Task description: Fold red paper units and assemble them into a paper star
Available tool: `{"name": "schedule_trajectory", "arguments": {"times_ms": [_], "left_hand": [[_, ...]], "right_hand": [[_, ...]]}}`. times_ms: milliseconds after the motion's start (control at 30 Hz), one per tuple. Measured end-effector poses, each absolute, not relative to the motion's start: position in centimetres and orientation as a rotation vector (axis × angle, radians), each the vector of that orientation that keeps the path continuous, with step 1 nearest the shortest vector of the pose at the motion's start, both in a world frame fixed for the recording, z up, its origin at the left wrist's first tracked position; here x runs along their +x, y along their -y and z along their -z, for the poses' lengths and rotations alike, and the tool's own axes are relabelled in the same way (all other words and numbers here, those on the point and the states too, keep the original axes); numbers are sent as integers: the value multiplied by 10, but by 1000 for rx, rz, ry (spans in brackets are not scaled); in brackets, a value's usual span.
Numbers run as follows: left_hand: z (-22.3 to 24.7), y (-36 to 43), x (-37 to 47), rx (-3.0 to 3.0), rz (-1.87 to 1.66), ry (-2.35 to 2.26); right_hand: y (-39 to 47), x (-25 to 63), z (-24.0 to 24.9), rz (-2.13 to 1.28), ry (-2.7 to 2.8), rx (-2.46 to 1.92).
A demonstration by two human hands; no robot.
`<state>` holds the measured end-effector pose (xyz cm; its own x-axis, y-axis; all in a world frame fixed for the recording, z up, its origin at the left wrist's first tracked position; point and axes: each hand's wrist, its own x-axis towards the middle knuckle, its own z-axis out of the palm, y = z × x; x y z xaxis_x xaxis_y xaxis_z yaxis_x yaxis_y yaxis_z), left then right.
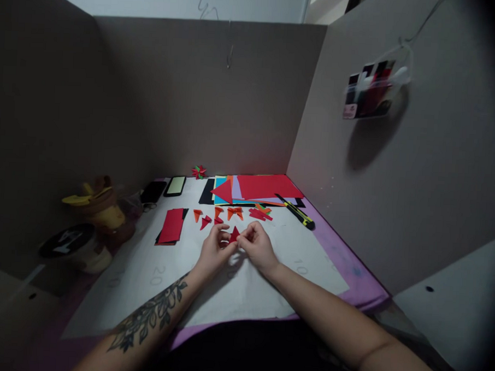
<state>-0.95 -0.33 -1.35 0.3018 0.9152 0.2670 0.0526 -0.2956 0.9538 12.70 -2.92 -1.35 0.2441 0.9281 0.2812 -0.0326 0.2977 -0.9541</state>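
Note:
Between my two hands is a small folded red paper triangle (234, 235), its point facing away from me. My left hand (217, 247) pinches its left side with thumb and fingers. At its right edge, my right hand (258, 246) has thumb and forefinger pressed together on the paper. Just beyond my hands lie small folded orange paper pieces (235, 213) and a folded red paper piece (205, 222). Red paper strips (261, 214) lie beyond my right hand. To the left is a stack of red paper rectangles (172, 226) with black ones beneath.
Coloured paper sheets (267, 187) lie at the back, beside a black-and-yellow utility knife (301, 215). A phone (174, 186) and a red-green paper star (199, 172) are at back left. Pots and a lidded container (92, 255) line the left. Grey panels (206, 96) surround the table.

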Motion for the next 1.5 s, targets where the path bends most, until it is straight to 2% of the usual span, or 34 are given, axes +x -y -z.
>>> {"name": "schedule_trajectory", "arguments": {"times_ms": [400,767,1200,1500], "left_hand": [[10,3,-16,1454,-1006,-817],[10,0,-14,1390,-951,-772],[3,0,-17,1372,-894,-758],[7,-6,-19,1359,-1034,-851]], "right_hand": [[30,127,19,-965,1190,-1028],[33,130,16,-761,1266,-1116],[28,127,16,-923,1125,-1009],[29,131,15,-1008,1160,-1032]]}}
